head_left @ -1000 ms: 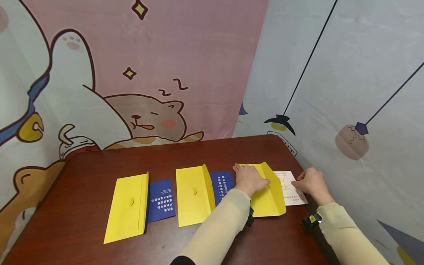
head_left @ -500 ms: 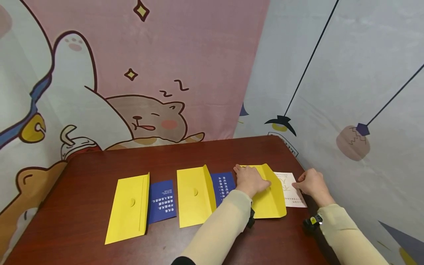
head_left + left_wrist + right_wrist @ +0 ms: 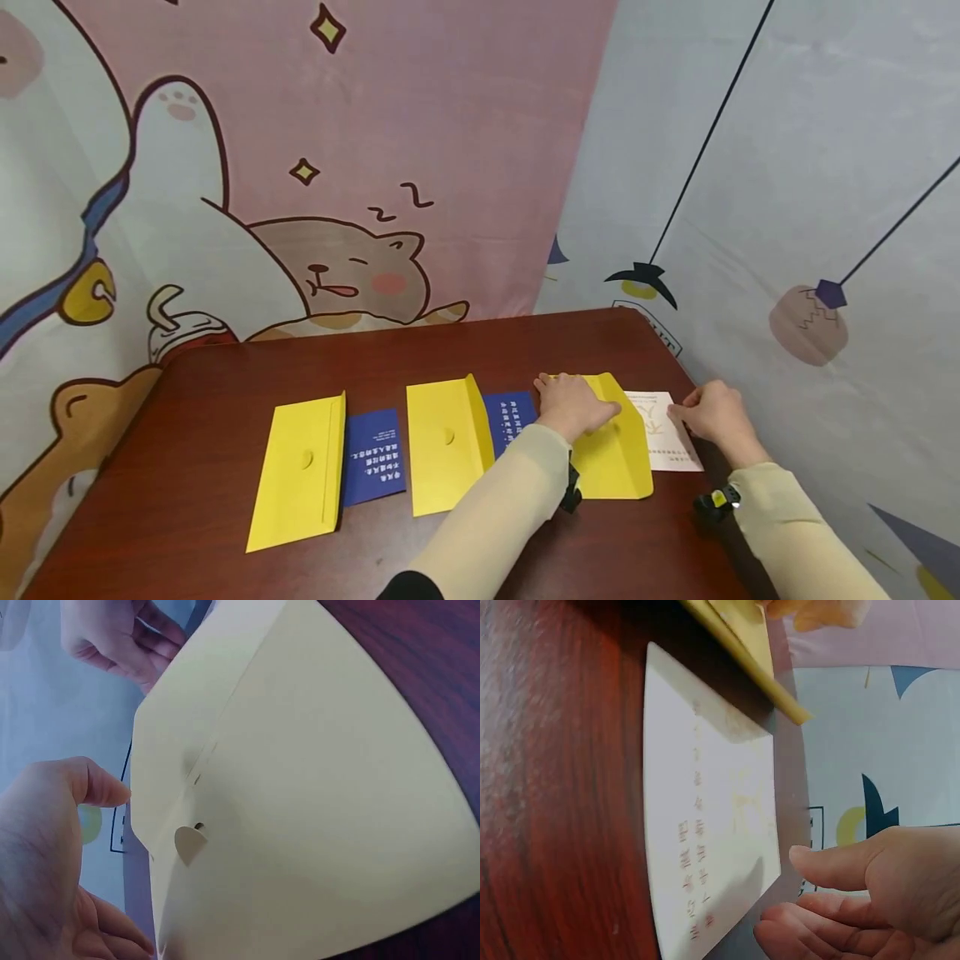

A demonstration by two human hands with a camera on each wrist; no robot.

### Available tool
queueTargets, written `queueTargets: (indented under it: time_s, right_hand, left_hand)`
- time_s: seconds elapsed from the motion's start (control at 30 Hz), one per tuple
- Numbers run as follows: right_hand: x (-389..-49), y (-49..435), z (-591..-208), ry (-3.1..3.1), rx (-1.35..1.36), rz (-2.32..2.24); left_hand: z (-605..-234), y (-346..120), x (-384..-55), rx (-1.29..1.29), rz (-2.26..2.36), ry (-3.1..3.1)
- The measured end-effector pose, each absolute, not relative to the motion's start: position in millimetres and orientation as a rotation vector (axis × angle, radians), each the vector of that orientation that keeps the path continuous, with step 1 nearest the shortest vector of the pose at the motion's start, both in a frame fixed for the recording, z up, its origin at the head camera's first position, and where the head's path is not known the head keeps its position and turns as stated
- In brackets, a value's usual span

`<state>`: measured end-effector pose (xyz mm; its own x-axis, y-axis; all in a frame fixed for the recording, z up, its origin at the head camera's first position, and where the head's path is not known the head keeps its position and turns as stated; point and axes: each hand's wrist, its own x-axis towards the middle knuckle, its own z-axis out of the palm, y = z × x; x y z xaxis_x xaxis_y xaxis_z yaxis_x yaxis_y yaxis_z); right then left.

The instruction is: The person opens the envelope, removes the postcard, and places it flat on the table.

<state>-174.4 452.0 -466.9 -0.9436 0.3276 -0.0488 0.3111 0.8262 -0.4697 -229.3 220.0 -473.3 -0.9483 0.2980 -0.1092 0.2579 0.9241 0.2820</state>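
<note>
A yellow envelope lies at the table's right, its flap lifted toward the right side. My left hand rests on it, thumb pointing at the flap; in the left wrist view the thumb and fingers stand apart at the flap's far edge. Out from under the flap shows a white card with printed characters. At the card's right edge is my right hand, thumb near the upper corner. In the right wrist view the card lies flat, and the thumb and loosely bent fingers sit just beyond its edge.
To the left lie two more yellow envelopes, one in the middle and one further left. Blue cards with white writing, one and another, lie beside them. A printed curtain hangs behind the brown table.
The whole head view has shifted slightly to the right and down. My right thumb sits a little nearer the card's edge. The envelopes and cards have stayed in place.
</note>
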Motion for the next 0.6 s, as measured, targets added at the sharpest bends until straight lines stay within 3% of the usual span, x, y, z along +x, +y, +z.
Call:
queueTargets:
  time_s: [0.37,0.6]
  right_hand:
    - [-186.7,433.1,-445.8,-2.831,-0.271,0.712]
    - [-186.1,396.6,-426.1,-2.659,-0.053,0.762]
  left_hand:
    - [-430.7,209.5,-233.2,0.487,0.363,3.026]
    - [-398.9,172.7,-240.9,0.727,0.450,3.032]
